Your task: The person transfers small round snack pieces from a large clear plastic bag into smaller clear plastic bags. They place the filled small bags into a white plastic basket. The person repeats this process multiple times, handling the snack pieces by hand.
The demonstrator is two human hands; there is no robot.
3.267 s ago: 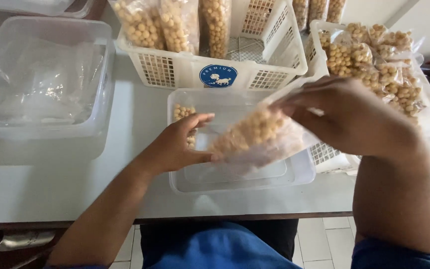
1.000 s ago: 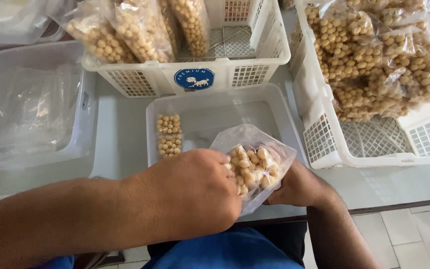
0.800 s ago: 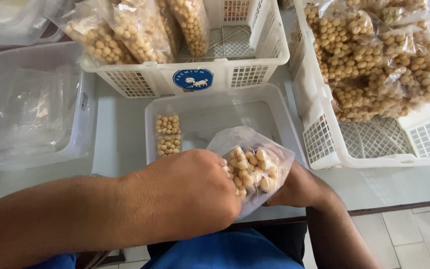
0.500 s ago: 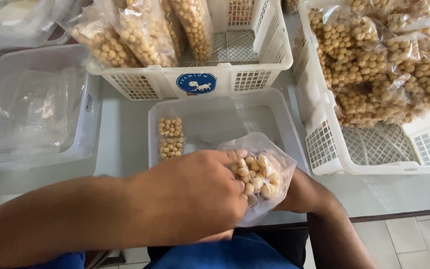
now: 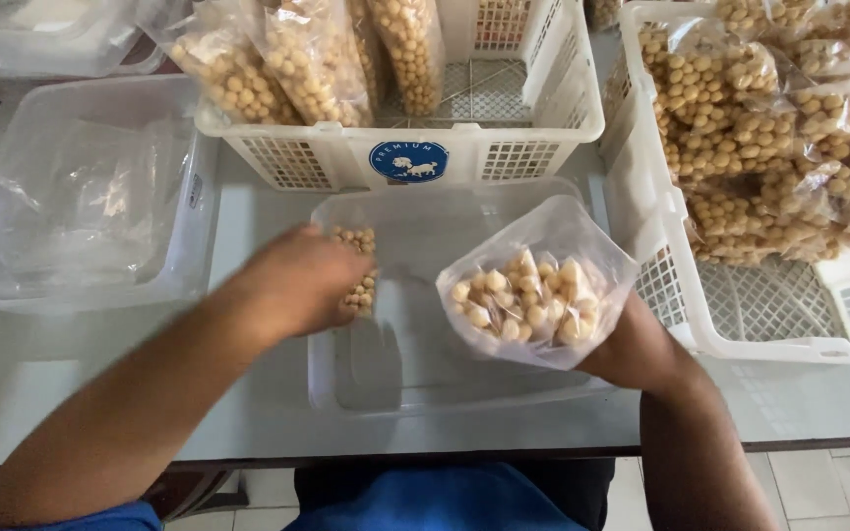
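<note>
My right hand holds an open clear plastic bag partly filled with round pale yellow balls, above a shallow clear tray. My left hand is blurred with motion at the tray's left side, right over a small sealed packet of the same balls that lies in the tray. I cannot tell whether its fingers grip the packet.
A white lattice basket with upright filled bags stands behind the tray. A second white basket heaped with filled bags sits at the right. A clear tub with empty plastic bags is at the left. The table's front edge runs below.
My left hand has come off the bag and swung left to the small packet in the tray. My right hand has lifted the bag slightly higher and to the right.
</note>
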